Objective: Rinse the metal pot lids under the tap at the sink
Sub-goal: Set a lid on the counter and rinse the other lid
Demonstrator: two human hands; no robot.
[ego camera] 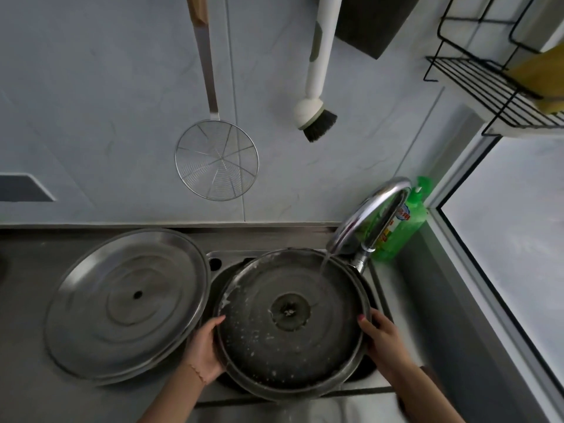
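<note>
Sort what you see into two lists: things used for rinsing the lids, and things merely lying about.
In use: soapy lid, left hand, right hand, running tap, sink, second lid.

Lying about: wire skimmer, dish brush, green detergent bottle, wire rack.

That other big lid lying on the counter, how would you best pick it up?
By its rim, one hand on each side. The lid lies inside up on the counter, showing no knob, and looks too wide for one hand.

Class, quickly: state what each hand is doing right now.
Left hand: closed on the left rim of the soapy metal lid.
Right hand: closed on the same lid's right rim.
</note>
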